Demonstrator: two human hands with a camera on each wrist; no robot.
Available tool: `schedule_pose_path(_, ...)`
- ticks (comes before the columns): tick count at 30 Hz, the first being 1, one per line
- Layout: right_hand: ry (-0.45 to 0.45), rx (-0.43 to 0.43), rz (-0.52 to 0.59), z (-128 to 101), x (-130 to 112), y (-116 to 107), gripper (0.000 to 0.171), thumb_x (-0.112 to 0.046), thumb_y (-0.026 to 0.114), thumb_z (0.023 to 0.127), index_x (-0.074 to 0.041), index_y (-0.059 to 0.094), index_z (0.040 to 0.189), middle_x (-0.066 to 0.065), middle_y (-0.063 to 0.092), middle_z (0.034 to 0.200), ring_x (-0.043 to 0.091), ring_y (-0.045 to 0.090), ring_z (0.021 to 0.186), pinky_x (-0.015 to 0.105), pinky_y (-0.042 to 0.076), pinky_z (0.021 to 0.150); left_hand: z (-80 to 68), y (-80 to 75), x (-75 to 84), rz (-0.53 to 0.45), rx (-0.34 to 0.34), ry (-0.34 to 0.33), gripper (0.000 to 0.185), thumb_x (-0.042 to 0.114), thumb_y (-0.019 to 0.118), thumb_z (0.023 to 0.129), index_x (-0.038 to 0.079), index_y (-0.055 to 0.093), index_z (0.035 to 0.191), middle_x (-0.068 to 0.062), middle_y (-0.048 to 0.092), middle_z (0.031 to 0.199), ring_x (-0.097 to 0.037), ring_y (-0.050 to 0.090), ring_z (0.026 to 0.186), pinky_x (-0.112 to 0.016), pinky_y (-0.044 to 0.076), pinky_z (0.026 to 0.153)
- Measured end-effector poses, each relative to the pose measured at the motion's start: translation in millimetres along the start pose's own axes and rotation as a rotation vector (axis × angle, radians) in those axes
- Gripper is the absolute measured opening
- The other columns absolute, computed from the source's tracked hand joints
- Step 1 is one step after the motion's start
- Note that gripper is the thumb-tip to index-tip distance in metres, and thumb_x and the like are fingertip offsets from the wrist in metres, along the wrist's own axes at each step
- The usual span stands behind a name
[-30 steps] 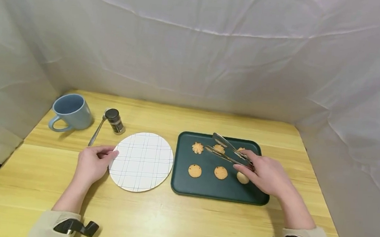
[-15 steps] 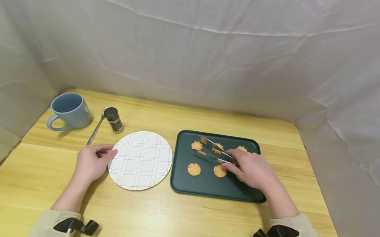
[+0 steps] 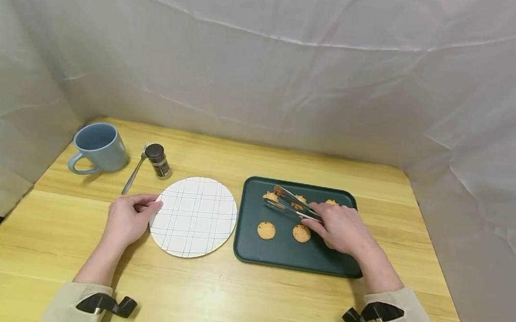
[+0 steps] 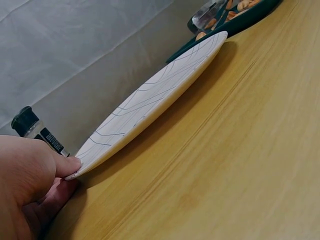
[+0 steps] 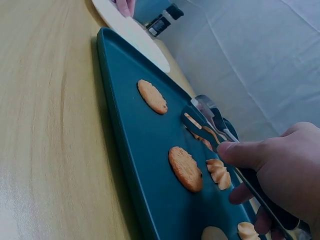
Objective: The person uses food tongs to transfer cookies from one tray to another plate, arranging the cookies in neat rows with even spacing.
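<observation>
In the head view, my left hand (image 3: 126,221) pinches the left rim of a round white plate (image 3: 195,217) with a checked line pattern. The left wrist view shows the thumb on top of the rim and fingers below. My right hand (image 3: 341,229) holds metal tongs (image 3: 284,191) over a dark green tray (image 3: 277,255). The tongs' spread tips reach either side of the far-left flower-shaped cookie (image 3: 271,196); whether they touch it I cannot tell. Nearer me lie two round cookies (image 3: 266,230). In the right wrist view, another flower-shaped cookie (image 5: 218,174) lies below the tongs.
A blue mug (image 3: 101,148) stands at the back left. Beside it lie a fork (image 3: 134,173) and a black-capped spice jar (image 3: 158,161). The plate's right edge comes close to the tray. Grey-white cloth (image 3: 264,90) walls the table's back and sides.
My right hand has moved left across the tray with the tongs, bringing their tips to the far-left flower-shaped cookie. My left hand keeps its grip on the plate rim.
</observation>
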State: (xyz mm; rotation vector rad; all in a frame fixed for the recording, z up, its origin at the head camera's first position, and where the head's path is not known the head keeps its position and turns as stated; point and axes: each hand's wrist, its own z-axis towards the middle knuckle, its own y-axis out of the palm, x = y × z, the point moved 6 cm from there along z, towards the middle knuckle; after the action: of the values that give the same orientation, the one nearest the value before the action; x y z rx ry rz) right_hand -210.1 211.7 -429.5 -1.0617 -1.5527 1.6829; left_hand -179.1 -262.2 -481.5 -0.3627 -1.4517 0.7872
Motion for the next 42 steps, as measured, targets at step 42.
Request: schedule_pose_path(42, -0.048, 0.013, -0.041, 7.8, -4.1, -5.8, 0.052, -0.045, 0.069, 0.103, -0.004, 0.072, 0.135, 0.012, 0.076, 0.118, 0.029, 0.073, 0.086, 0.049, 0.058, 0.071, 1.0, 1.2, -0.8, -0.019, -0.011, -0.026, 0.027, 0.025, 0.075, 0.100, 0.003, 0.080, 0.115, -0.008, 0.076, 0.093, -0.022, 0.066, 0.083, -0.020, 0.048, 0.067)
